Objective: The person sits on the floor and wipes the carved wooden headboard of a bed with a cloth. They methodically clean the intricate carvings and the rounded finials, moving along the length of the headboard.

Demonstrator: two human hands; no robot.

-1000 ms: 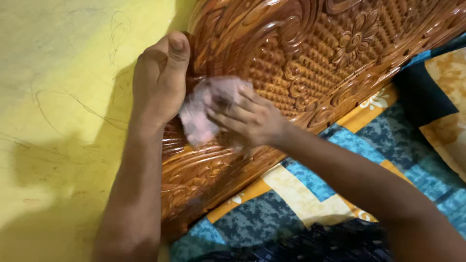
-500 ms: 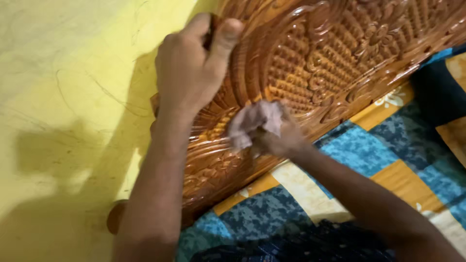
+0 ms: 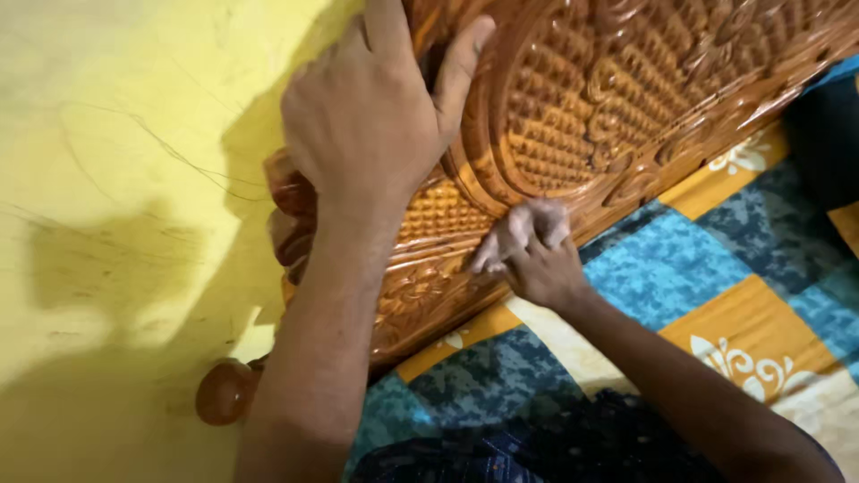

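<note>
A glossy carved wooden headboard runs from the top right down to the lower left, standing against a yellow wall. My left hand grips its top edge, thumb on the carved face and fingers over the rim. My right hand holds a crumpled pale pink cloth and presses it on the lower carved band, close to where the wood meets the bedding.
A yellow wall with thin scratch marks fills the left. A patchwork bedcover in blue, orange and cream lies at lower right. A round wooden knob shows at the headboard's lower end. Dark patterned fabric lies at the bottom.
My right hand with the cloth has moved down from the middle of the carving to its lower band. My left hand has shifted its grip along the top edge. The view has moved toward the headboard's end.
</note>
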